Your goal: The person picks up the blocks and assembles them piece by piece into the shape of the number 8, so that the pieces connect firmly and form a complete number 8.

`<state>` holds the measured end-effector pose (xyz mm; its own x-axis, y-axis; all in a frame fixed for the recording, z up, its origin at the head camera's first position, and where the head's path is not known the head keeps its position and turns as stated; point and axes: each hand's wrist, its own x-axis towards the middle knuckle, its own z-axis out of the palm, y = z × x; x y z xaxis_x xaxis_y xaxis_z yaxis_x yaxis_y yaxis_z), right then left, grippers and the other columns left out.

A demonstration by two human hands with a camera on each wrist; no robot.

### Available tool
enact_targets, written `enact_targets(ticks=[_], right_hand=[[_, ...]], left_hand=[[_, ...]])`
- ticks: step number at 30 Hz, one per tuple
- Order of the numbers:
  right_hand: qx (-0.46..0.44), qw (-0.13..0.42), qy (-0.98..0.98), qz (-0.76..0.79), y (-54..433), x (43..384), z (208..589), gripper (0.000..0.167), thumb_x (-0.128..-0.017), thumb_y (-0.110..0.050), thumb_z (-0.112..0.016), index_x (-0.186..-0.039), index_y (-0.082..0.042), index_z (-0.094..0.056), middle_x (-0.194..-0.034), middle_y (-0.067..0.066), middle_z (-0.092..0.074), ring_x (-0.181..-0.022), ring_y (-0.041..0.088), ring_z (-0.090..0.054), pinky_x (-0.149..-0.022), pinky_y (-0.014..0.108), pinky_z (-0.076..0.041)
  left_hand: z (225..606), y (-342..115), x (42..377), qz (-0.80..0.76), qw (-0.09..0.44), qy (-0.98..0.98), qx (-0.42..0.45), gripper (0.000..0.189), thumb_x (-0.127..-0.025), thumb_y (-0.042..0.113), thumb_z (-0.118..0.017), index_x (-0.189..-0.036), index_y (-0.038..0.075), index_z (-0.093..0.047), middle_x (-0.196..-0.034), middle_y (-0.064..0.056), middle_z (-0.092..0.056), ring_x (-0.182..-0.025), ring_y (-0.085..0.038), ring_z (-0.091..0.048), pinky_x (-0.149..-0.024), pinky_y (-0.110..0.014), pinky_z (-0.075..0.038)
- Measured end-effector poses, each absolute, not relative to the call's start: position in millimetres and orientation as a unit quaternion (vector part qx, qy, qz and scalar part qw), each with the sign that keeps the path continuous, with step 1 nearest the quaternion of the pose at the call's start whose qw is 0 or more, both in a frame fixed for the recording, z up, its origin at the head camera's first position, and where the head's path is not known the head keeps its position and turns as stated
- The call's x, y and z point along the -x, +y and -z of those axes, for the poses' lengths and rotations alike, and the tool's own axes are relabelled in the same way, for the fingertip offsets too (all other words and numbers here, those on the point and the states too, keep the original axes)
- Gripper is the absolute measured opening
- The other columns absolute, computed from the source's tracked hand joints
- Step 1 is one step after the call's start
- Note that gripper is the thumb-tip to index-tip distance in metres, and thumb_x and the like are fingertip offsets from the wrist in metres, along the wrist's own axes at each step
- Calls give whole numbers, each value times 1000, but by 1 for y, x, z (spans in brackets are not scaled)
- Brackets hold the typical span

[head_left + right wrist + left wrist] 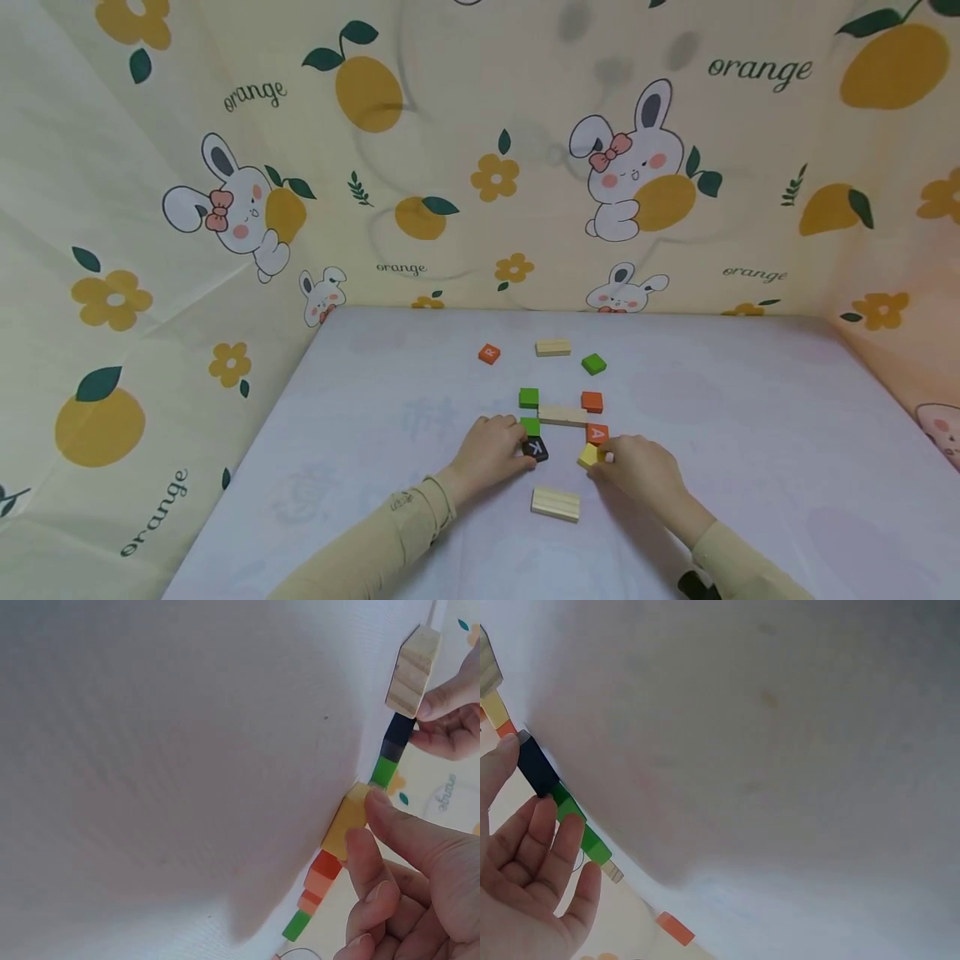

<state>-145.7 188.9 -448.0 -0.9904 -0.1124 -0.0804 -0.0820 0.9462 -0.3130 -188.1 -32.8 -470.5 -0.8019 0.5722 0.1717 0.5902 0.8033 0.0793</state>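
My left hand (491, 454) pinches a black block (536, 450) marked K between thumb and fingers; the left wrist view shows the thumb at one end of that black block (537, 765). A green block (530, 426) lies right behind it. With thumb and fingertips, my right hand (645, 471) pinches a yellow block (588, 456), seen larger in the right wrist view as the yellow block (346, 819). Just behind the yellow one lies an orange block (597, 433) marked A. A long pale wooden plank (562, 415) spans between the two sides, beyond both hands.
Nearer than the hands lies a wooden plank (556, 504). Farther back are a green block (528, 397), an orange block (592, 402), an orange R block (489, 354), a wooden plank (552, 347) and a tilted green block (594, 364). Patterned cloth (450, 275) surrounds the white table (375, 375).
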Motion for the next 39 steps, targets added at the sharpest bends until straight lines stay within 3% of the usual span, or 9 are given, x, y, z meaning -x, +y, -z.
enact_targets(ticks=[9,23,30,39], right_hand=[[55,30,985,163,189,144,451,25,-72,-26,-77,-89,-9,-71,-79,2,-68,-62,13,-48,-54,28,-41],[59,18,985,158,190,143,451,23,-72,-28,-77,-86,-10,-71,-76,0,-67,-61,13,-47,-55,28,-41],[53,26,984,166,189,143,451,24,-76,-26,-75,-92,-10,-71,-74,0,-66,-59,12,-47,-52,26,-38],[57,56,981,180,179,136,445,20,-79,-28,-72,-93,-14,-72,-73,-4,-65,-62,11,-48,-57,27,-40]], left_hand=[[471,-35,188,74,63,-947,307,32,-76,49,-70,-83,18,-64,-72,11,-54,-64,-3,-45,-63,-21,-37],[470,-37,186,63,77,-945,312,34,-77,49,-69,-91,18,-68,-79,10,-60,-72,-5,-54,-68,-22,-42],[470,-38,186,65,71,-947,306,35,-77,48,-69,-94,17,-68,-80,9,-62,-73,-6,-55,-69,-23,-43],[471,-38,187,59,63,-949,304,36,-77,49,-69,-95,17,-68,-81,8,-63,-74,-6,-56,-70,-23,-43]])
